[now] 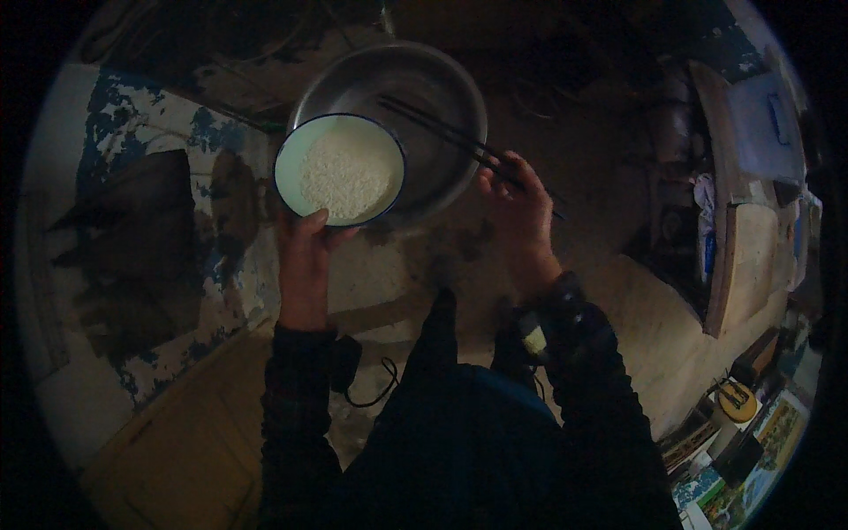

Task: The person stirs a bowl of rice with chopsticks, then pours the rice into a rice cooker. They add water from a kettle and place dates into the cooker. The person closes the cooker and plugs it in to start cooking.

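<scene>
My left hand (306, 237) grips the near rim of a pale enamel bowl (290, 168) with a dark blue edge, the thumb lying over the rim. White, grainy stuff like flour or rice (346, 181) covers the bowl's bottom; its exact kind is hard to make out. Behind and partly under the bowl is a wide metal basin (442, 181). My right hand (517, 199) is closed around a pair of dark chopsticks (433, 124), their tips reaching over the basin. The chopsticks do not touch the bowl.
On the left, a wall with peeling blue and white paint (159, 124) rises beside a wooden panel (185, 442). Wooden furniture (746, 256) stands at the right. A round yellow item (738, 400) lies among clutter at the lower right.
</scene>
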`<state>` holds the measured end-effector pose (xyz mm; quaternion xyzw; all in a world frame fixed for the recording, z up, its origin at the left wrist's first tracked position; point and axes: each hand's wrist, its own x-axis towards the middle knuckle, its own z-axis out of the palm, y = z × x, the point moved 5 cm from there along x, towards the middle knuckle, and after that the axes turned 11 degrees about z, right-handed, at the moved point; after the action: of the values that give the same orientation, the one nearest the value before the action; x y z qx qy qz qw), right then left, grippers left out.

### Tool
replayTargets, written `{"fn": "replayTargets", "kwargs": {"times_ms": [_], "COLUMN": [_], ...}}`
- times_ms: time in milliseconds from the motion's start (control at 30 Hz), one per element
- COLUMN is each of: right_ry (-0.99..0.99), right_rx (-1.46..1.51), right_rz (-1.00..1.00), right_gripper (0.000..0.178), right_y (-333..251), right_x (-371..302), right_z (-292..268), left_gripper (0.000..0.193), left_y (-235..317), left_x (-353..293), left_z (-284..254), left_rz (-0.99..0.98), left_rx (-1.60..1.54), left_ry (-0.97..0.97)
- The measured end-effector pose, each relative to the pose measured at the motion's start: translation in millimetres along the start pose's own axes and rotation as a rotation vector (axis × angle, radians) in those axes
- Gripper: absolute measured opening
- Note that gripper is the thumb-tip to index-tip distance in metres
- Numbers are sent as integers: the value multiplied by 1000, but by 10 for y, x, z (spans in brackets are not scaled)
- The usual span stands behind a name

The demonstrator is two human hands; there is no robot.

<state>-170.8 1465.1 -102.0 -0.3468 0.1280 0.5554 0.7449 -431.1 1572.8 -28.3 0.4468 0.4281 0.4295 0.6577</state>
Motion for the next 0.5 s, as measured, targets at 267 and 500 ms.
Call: {"fn": "replayTargets", "kwargs": {"times_ms": [267, 500], "right_ry": [0, 22], "right_rx": [-14, 51], "right_rz": [52, 63], "right_gripper": [27, 25], "right_y": [311, 375], "right_x": [129, 134], "right_z": [57, 65], "left_gripper": [67, 63], "left_y": [8, 44], "left_x": [-11, -82], "left_z": [-4, 14], "left_rz": [-22, -6], "left_rx": [-19, 2], "left_ry": [31, 43]}}
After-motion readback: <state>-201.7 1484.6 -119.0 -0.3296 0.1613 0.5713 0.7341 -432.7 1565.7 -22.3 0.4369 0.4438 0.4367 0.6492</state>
